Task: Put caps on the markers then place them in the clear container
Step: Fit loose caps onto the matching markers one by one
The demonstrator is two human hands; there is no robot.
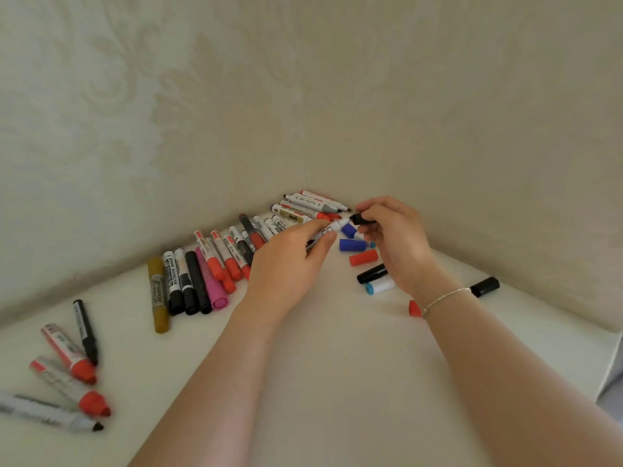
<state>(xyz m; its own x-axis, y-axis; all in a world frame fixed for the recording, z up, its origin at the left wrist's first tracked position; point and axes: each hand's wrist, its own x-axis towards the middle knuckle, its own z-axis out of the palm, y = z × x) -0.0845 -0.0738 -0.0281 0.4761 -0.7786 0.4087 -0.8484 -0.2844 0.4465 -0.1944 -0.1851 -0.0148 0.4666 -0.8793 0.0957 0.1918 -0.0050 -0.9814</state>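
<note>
Left hand point(290, 261) pinches a white marker point(328, 229), right hand point(391, 237) fingers clamp a black cap point(362, 218) right at its tip, loose blue caps point(352, 245) just below.

You get one wide head view, looking forward and down from close above the desk point(337, 348) into the wall corner point(305, 176).

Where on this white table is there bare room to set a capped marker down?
The white table is bare between the two forearms, and left of them, between the gold marker and the red-capped markers. Crowded: the marker row along the wall and the loose caps beside the right hand.
</note>
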